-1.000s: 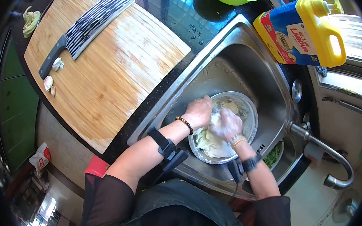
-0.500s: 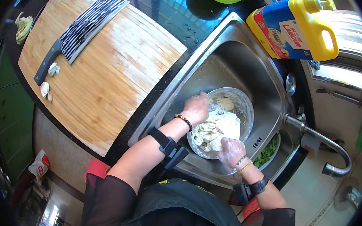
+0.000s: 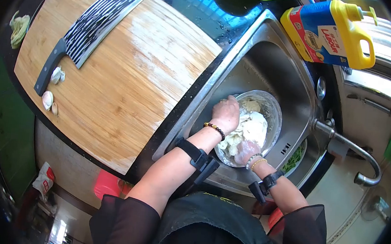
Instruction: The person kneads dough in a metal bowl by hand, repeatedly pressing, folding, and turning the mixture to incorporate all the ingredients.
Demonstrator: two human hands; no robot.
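Note:
A round metal bowl (image 3: 276, 113) rests in the sink, holding flour-coated pale pieces (image 3: 253, 130) and a beige clump (image 3: 252, 105). My left hand (image 3: 226, 114) is closed over the bowl's left rim, its fingers curled and partly out of sight. Dusted with white powder, my right hand (image 3: 247, 152) reaches inside at the near side. Its fingers are bent into the pale pieces and their tips are hidden. What exactly the pieces are, I cannot make out under the powder.
Left of the sink (image 3: 267, 54) lies a wooden board (image 3: 129, 84) with a cleaver (image 3: 104, 21) and garlic cloves (image 3: 47, 100). A yellow detergent jug (image 3: 328, 36) stands behind the sink. The faucet (image 3: 347, 143) and a bowl of greens (image 3: 295, 157) are at right.
The camera view has shifted, so most things sit a little differently in the picture. My right hand has pushed farther into the pale pieces. My left hand stays at the bowl's rim.

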